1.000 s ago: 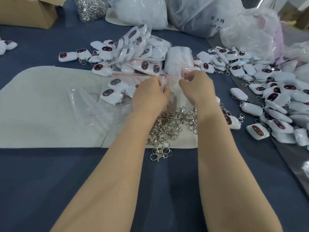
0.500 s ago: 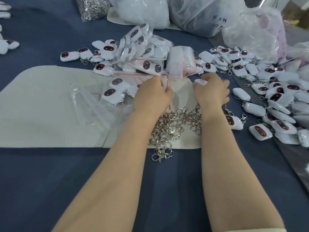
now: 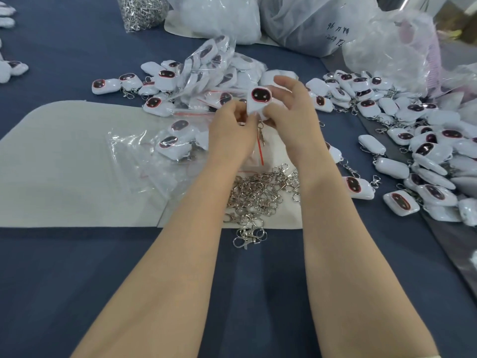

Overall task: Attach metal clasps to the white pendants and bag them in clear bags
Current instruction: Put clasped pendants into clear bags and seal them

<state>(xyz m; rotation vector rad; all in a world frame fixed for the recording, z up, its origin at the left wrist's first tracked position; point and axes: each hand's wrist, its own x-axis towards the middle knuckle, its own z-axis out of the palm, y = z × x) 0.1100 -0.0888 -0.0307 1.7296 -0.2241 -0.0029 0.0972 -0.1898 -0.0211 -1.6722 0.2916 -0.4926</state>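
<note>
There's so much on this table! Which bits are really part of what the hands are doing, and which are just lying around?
Part of the job:
white pendant, held by left hand and right hand
metal clasps in a pile
clear bags
bagged pendants
loose pendants

Just lying about:
plastic sacks at the back
crumpled plastic on the right

Bright, soft, even light, faint shadows. Glare streaks the crinkled clear plastic bags point(image 3: 134, 151) left of the grip; silver metal clasps point(image 3: 258, 192) below it glint. The gripped white plastic pendant with dark oval face point(image 3: 260, 98) looks slightly soft; frame edges bow
</note>
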